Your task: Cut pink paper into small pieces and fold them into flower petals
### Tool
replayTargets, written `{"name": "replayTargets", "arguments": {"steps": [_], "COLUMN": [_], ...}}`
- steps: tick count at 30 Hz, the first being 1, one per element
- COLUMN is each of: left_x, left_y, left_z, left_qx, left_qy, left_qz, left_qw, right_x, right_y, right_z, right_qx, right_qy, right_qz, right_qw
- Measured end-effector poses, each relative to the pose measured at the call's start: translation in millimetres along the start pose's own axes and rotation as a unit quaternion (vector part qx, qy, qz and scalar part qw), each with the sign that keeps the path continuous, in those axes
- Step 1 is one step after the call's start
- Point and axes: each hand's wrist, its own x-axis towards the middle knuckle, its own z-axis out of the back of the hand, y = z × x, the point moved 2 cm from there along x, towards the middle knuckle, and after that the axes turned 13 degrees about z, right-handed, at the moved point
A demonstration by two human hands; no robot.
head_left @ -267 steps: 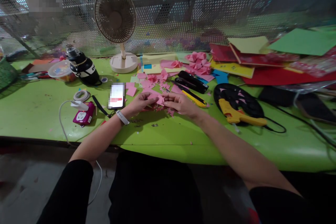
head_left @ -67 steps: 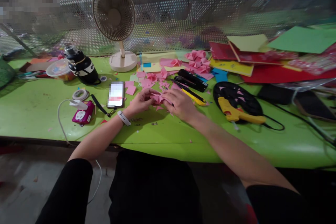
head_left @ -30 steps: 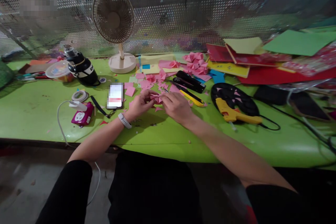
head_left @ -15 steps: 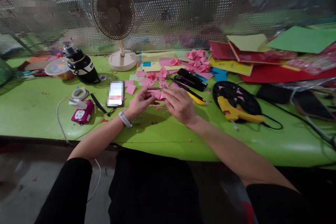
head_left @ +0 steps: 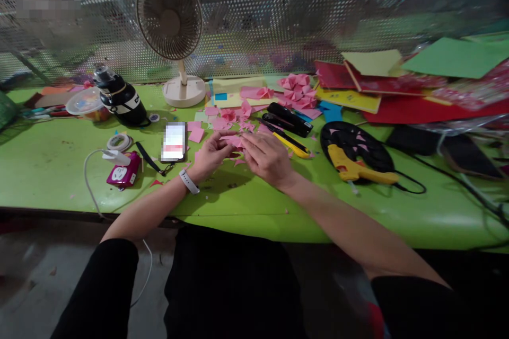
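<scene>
Paper-craft workspace, as I see it | green tabletop (head_left: pixel 238 214) | pink paper pieces (head_left: pixel 196 134) strewn about | glue gun (head_left: pixel 358 170), yellow cutter (head_left: pixel 293 145) nearby | perforated metal screen (head_left: pixel 254 26) behind

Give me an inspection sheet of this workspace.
Surface: green tabletop, dotted with paper scraps.
Job's things: pink paper piece, held; folded pink paper lies behind.
Clutter: black stapler, yellow cutter, phone; glue gun partly on a black pad.
Grips: left grip and right grip both on the pink paper piece.
Cables: white cord crosses the front edge; black cord loops by the glue gun.
Surroundings: fan and perforated screen behind.
</scene>
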Motion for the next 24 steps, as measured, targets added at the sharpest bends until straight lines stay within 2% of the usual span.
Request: {"name": "replayTargets", "arguments": {"steps": [7, 11, 18, 21, 24], "left_x": [0.4, 1.2, 0.5, 0.0, 1.0], "left_y": [-0.2, 0.2, 2.0, -1.0, -3.4], "left_z": [4.4, 5.2, 2.2, 2.7, 5.0], "left_qx": [-0.093, -0.067, -0.052, -0.043, -0.027], "left_qy": [-0.031, -0.044, -0.074, -0.07, -0.052], "left_qz": [0.054, 0.046, 0.06, 0.066, 0.052], "left_qw": [0.994, 0.996, 0.994, 0.994, 0.997], "right_x": [-2.1, -4.1, -3.1, -1.0, -0.6], "right_y": [4.2, 3.3, 6.6, 5.1, -3.3], "right_z": [-10.3, -14.4, -19.4, -14.8, -5.1], "right_qx": [0.012, 0.033, 0.006, 0.018, 0.065], "right_qy": [0.02, 0.033, 0.07, 0.056, -0.009], "right_qz": [-0.005, 0.003, 0.002, 0.003, -0.053], "right_qw": [1.0, 0.999, 0.998, 0.998, 0.996]}}
